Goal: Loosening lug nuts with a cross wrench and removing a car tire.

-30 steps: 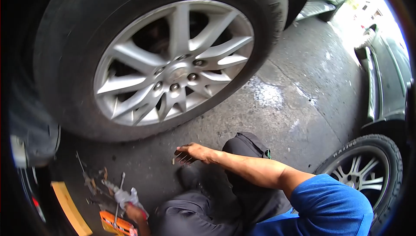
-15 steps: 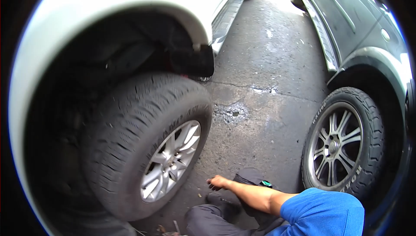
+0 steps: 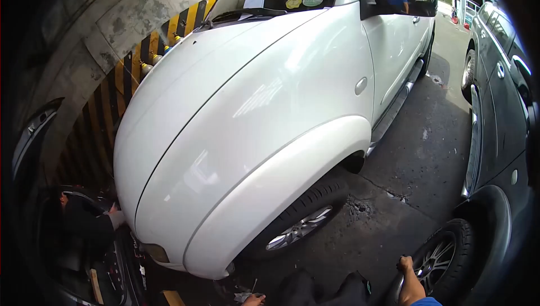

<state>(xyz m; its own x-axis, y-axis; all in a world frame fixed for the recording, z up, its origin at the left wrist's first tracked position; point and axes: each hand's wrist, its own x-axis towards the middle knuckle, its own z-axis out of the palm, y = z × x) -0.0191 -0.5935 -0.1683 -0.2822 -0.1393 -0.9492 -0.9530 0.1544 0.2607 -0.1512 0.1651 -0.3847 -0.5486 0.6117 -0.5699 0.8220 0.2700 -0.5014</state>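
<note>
My right hand (image 3: 405, 263) is at the lower right, fingers curled closed, in front of the tire (image 3: 462, 238) of the dark vehicle. Whether it touches the tire or holds anything cannot be made out. Only part of my left hand (image 3: 255, 300) shows at the lower edge, beside a pale crumpled thing (image 3: 242, 296) and a thin light rod (image 3: 255, 284); its grip is unclear. Ahead of me stands a white vehicle (image 3: 270, 98), its front wheel (image 3: 301, 228) turned outward under the flared fender (image 3: 292, 177). My dark-trousered knees (image 3: 326, 289) lie between my hands.
The dark vehicle (image 3: 495, 115) is parked on the right, with a strip of asphalt (image 3: 405, 171) between the two. At the left, a person in dark clothing (image 3: 84, 221) is by the white vehicle's front. Behind are a concrete wall (image 3: 129, 14) and a yellow-black striped barrier (image 3: 107, 109).
My view has swung up and back from the wheel to the whole white vehicle. My right hand now appears farther right, by the dark vehicle's wheel, and my left hand has come into view.
</note>
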